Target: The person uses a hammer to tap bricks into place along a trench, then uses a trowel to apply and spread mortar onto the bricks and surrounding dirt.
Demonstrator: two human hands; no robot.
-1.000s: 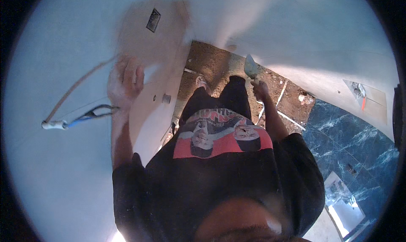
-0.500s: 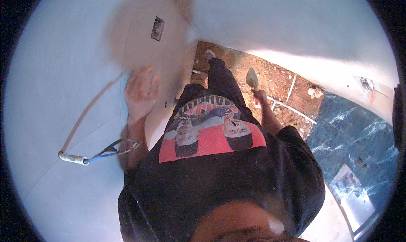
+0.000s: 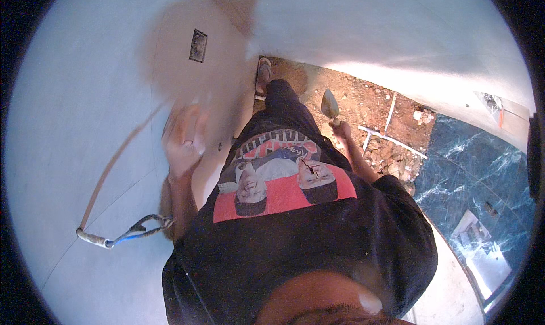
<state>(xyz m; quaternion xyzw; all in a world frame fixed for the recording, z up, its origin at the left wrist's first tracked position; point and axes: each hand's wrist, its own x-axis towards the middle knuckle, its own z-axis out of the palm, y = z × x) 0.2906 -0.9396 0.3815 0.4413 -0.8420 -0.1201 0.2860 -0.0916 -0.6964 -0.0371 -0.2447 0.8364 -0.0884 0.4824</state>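
My right hand [image 3: 342, 133] is closed round the handle of a pointed trowel [image 3: 329, 103]. Its leaf-shaped blade points away from me, above the dirt floor. Close against the pale wall on the left is my left hand [image 3: 185, 133], raised and smeared by motion. How its fingers lie, and whether anything is in them, I cannot make out. Past that hand, a dark rectangular box opening [image 3: 198, 45] is set in the wall. From the wall beside my left forearm sticks out a white sleeve with a loop of blue and dark wires [image 3: 139, 228].
Rubbly brown earth [image 3: 357, 106] covers the floor ahead, with white pipes [image 3: 392, 140] lying across it. On the right are dark blue marbled tiles [image 3: 454, 171] and a white sheet [image 3: 485, 257]. Another pale wall [image 3: 369, 24] meets the left one in a corner. Wires hang from a wall opening [image 3: 493, 104] at right.
My left hand has shifted slightly along the wall and is more blurred. The trowel in my right hand has moved a little to the left. One foot shows more fully by the corner.
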